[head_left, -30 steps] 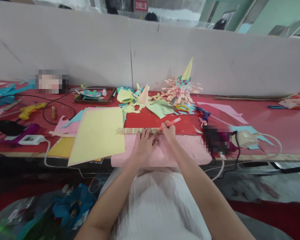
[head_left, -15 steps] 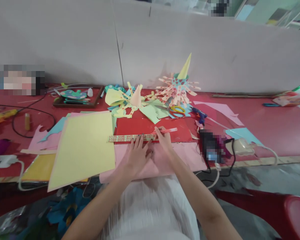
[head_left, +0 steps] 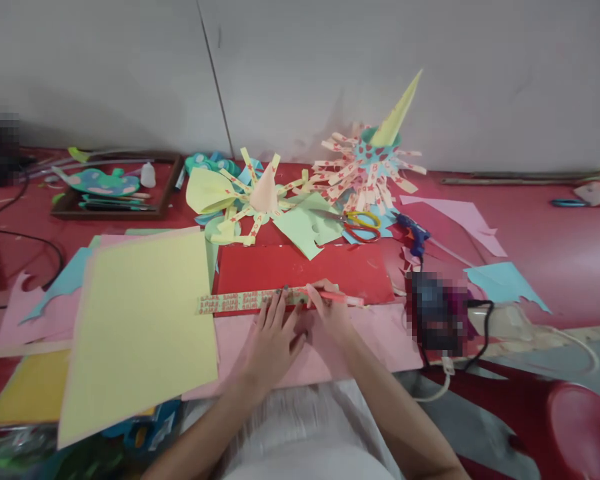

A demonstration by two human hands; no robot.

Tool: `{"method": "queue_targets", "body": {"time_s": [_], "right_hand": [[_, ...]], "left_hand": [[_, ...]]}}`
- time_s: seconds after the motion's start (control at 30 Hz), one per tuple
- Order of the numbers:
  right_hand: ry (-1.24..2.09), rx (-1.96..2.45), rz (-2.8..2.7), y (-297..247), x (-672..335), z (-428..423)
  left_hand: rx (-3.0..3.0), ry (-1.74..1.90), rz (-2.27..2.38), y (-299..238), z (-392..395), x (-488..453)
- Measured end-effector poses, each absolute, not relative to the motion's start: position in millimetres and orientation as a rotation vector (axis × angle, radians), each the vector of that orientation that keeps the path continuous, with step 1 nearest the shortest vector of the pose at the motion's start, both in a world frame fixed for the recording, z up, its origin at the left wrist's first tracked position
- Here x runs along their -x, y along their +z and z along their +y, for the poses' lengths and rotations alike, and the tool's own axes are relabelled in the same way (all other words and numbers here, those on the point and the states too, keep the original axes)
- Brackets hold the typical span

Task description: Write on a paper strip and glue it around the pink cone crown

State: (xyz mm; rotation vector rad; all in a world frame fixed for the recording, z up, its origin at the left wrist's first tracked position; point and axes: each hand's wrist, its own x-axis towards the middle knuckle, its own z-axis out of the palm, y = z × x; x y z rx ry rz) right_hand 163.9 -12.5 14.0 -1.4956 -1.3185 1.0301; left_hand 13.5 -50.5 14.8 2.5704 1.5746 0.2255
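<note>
My left hand [head_left: 274,333] lies flat with its fingers spread, the fingertips pressing on a long narrow strip with red lettering [head_left: 235,301]. That strip rests along the near edge of a red sheet or board [head_left: 300,263]. In my right hand [head_left: 327,310] is a red pen [head_left: 349,300], its back end pointing right and its tip end near the strip, just right of the left fingers. I cannot make out the exact tip contact. A pink sheet [head_left: 375,337] lies beneath both hands, and a large yellow sheet [head_left: 145,327] lies at their left.
Behind the red board are green paper scraps [head_left: 307,223], scissors [head_left: 363,227], a blue glue gun [head_left: 414,233] and paper cone crafts [head_left: 265,190]. A brown tray [head_left: 165,190] holds tools at back left. A red chair [head_left: 585,427] stands at right.
The camera view has moved closer and tilted down. My right hand still holds the pen, now angled down to the right. The left hand keeps its place on the strip.
</note>
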Motion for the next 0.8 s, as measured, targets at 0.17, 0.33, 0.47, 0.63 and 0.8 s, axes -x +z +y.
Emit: {"method": "queue_targets", "body": {"time_s": [0.17, 0.33, 0.47, 0.63, 0.8], "right_hand": [[0.903, 1.595, -1.29, 16, -167, -16], [0.931, 1.57, -1.27, 28, -172, -8], [0.926, 1.598, -1.281, 36, -176, 6], [0.93, 1.593, -1.271, 34, -185, 18], [0.945, 1.588, -1.333, 27, -187, 27]], "left_hand": [[-2.573, 0.153, 1.578, 19, -48, -13], [-2.531, 0.045, 1.55, 26, -33, -18], [-2.472, -0.013, 1.567, 29, -18, -27], [-2.476, -0.09, 1.547, 30, -2, -36], [-2.507, -0.128, 1.506, 30, 6, -36]]}}
